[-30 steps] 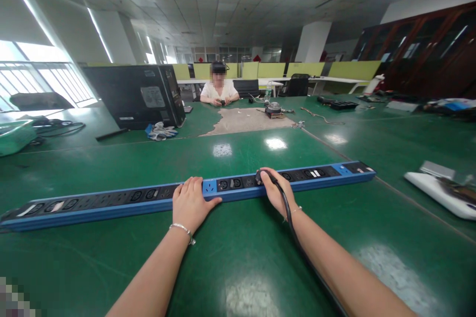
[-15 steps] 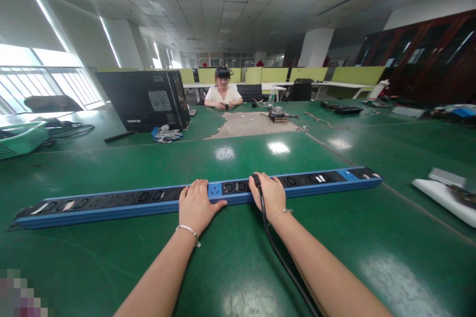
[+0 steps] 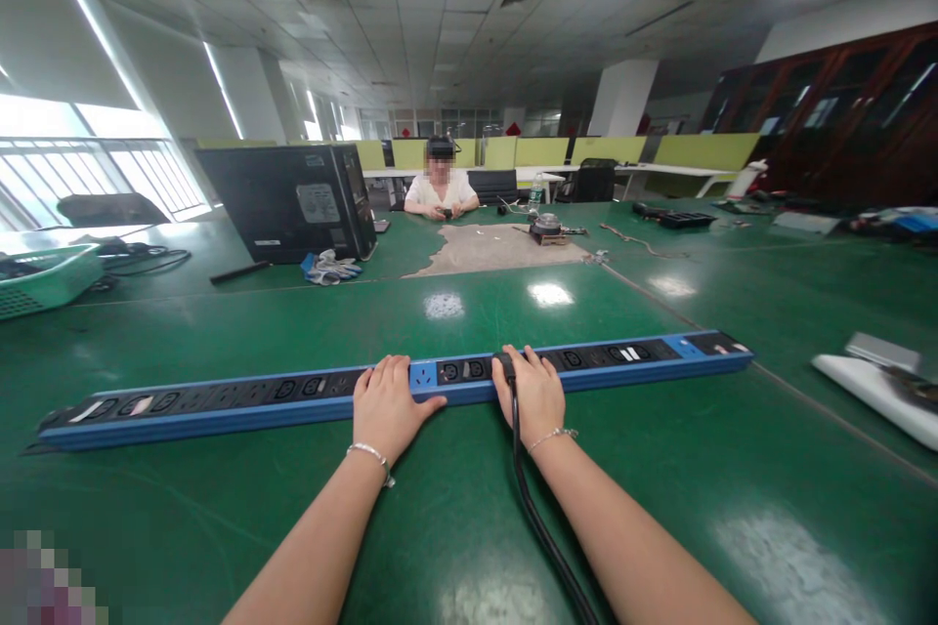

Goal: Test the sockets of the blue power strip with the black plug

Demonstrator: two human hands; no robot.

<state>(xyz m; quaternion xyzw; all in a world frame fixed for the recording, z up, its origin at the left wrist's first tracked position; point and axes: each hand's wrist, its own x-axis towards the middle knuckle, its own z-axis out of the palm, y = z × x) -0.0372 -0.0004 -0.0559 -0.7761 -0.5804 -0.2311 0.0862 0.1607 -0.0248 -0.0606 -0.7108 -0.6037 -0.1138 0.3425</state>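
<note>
Bracing the blue power strip (image 3: 463,393), lying approx. 9-to-3 o'clock on the counter (image 3: 454,479), L hand (image 3: 385,407) rests spread over it at 11, prob. vs. sliding, while R hand (image 3: 538,397), at 1, grips the black plug (image 3: 505,367) close, prob. for control, cord (image 3: 543,537) trailing to 5.

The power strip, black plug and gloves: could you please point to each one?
Power strip (image 3: 423,374), head view: the blue socket near its middle.
Black plug (image 3: 505,365), head view: its body.
Gloves (image 3: 331,269), head view: the pale middle part.
</note>
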